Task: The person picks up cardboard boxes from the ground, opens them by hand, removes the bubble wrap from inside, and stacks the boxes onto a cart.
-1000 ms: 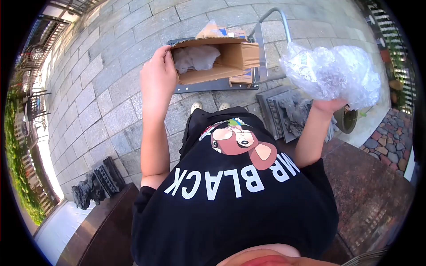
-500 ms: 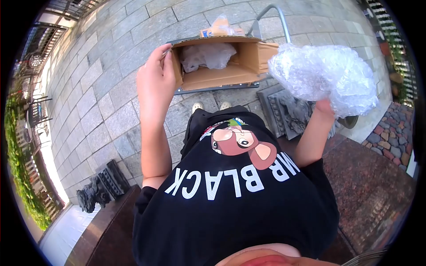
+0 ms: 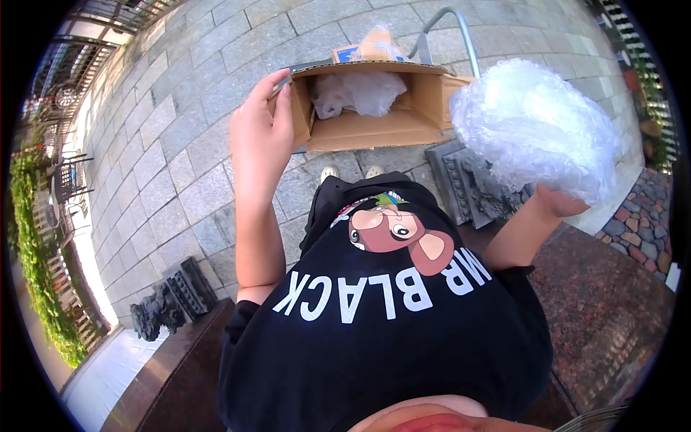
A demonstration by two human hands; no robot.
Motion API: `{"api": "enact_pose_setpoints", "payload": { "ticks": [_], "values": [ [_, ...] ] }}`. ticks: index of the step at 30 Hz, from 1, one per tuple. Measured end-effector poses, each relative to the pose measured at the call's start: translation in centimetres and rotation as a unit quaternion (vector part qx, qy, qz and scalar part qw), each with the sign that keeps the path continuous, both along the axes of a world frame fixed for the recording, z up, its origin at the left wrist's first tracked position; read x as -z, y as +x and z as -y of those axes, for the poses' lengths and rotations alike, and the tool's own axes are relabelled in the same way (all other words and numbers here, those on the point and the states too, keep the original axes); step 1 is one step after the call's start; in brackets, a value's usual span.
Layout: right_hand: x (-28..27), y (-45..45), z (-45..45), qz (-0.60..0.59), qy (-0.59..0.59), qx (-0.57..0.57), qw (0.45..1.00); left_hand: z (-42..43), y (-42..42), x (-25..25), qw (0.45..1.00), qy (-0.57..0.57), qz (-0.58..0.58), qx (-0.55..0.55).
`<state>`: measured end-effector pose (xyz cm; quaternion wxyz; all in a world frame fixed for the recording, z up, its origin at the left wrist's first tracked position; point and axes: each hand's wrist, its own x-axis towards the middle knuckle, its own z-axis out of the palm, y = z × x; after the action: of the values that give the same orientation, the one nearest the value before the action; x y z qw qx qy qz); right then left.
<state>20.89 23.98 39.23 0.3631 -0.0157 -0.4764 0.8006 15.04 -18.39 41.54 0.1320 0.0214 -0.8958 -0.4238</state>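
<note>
My left hand [image 3: 263,133] pinches the left edge of an open cardboard box [image 3: 374,135], its thumb and forefinger at the flap. The box lies with its opening facing me, and inside is a crumpled, translucent plastic-wrapped item [image 3: 360,93]. My right hand [image 3: 561,200] holds a large bundle of bubble wrap [image 3: 536,129] from below, to the right of the box. The bundle hides most of the fingers, and what it contains cannot be made out.
Behind the box are another carton [image 3: 347,53] with blue print and a metal handle [image 3: 464,32]. Carved stone pieces stand at the right [image 3: 468,183] and lower left [image 3: 173,299]. Polished stone surfaces flank my body, with grey paving [image 3: 194,151] beyond.
The box has shifted right and nearer to me, with my left hand still at its edge. The bubble-wrap bundle has turned, and my right hand has moved slightly right and down.
</note>
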Motion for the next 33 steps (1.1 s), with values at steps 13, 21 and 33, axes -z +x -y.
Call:
{"api": "enact_pose_setpoints", "payload": {
  "ticks": [13,21,33],
  "values": [
    [-5.1,0.3,7.2,-0.006,0.387,-0.143,0.911,-2.5,1.5,-1.3,0.999,-0.033,-0.021,0.018],
    [-4.1,-0.4,15.7,-0.021,0.655,-0.215,0.724,-5.4,1.8,-1.2,0.989,-0.142,-0.027,0.038],
    [2.2,-2.8,18.1,0.058,0.616,-0.194,0.762,-6.6,2.6,1.6,0.967,-0.251,0.002,0.049]
  ]
}}
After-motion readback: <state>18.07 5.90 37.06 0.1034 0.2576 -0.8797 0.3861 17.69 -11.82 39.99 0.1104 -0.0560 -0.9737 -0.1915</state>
